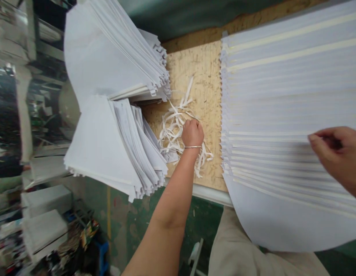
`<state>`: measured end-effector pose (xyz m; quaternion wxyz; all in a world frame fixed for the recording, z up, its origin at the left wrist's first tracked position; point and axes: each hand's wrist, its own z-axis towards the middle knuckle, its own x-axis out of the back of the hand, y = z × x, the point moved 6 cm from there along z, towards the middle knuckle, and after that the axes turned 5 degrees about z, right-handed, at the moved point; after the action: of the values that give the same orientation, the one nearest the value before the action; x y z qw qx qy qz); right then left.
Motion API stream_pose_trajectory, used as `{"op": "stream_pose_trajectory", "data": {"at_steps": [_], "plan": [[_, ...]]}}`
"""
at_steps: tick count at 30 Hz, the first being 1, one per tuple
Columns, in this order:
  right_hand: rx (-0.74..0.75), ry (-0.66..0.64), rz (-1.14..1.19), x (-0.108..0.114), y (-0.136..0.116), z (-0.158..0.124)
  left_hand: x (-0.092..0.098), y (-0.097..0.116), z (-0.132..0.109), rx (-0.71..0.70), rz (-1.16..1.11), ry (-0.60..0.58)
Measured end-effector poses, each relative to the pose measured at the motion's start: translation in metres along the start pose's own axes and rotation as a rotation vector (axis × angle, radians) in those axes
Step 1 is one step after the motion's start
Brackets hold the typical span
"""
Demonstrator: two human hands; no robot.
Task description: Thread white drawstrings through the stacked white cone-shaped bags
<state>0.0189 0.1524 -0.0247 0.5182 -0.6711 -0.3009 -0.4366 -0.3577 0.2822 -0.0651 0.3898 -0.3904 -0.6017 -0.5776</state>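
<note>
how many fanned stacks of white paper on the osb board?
3. The upper-left stack and the lower-left stack lie on one side of the OSB board, and the right stack lies on the other. More may lie out of frame.

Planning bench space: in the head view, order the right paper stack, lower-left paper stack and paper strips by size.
1. Right paper stack
2. Lower-left paper stack
3. Paper strips

Nearness to the camera may inflate the right stack.

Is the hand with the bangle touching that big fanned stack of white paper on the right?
Apart. The head view shows bare plywood board between the left hand and the edge of the fanned paper stack.
</note>
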Motion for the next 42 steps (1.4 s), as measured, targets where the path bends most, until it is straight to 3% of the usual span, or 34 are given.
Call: {"op": "stream_pose_trajectory", "data": {"at_steps": [4, 6, 9, 11, 13, 16, 21, 25, 33, 39, 42], "plan": [[0.379, -0.003, 0.257, -0.017, -0.105, -0.009, 0.008, 0.027, -0.018, -0.189, -0.028, -0.164], [0.561, -0.083, 0.272, -0.031, -0.148, -0.019, 0.013, 0.045, -0.039, -0.318, -0.026, -0.307], [0.642, -0.204, 0.220, -0.049, -0.188, -0.027, 0.024, 0.067, -0.069, -0.499, -0.079, -0.474], [0.579, -0.295, 0.203, -0.058, -0.193, -0.026, 0.032, 0.072, -0.078, -0.511, -0.169, -0.526], [0.494, -0.391, 0.238, -0.061, -0.182, -0.023, 0.036, 0.069, -0.079, -0.438, -0.269, -0.554], [0.345, -0.472, 0.351, -0.053, -0.145, -0.018, 0.032, 0.061, -0.075, -0.315, -0.357, -0.602], [0.031, -0.440, 0.388, -0.027, -0.061, -0.016, 0.013, 0.048, -0.072, -0.207, -0.390, -0.628], [-0.003, -0.428, 0.393, -0.015, -0.016, -0.017, 0.001, 0.046, -0.069, -0.165, -0.404, -0.603], [-0.119, -0.350, 0.356, 0.005, 0.047, -0.007, -0.019, 0.052, -0.044, -0.030, -0.426, -0.478], [-0.264, -0.257, 0.248, 0.016, 0.083, 0.008, -0.046, 0.058, -0.027, 0.028, -0.508, -0.471], [-0.310, -0.214, 0.182, 0.019, 0.096, 0.016, -0.053, 0.058, -0.021, 0.093, -0.509, -0.396]]}}
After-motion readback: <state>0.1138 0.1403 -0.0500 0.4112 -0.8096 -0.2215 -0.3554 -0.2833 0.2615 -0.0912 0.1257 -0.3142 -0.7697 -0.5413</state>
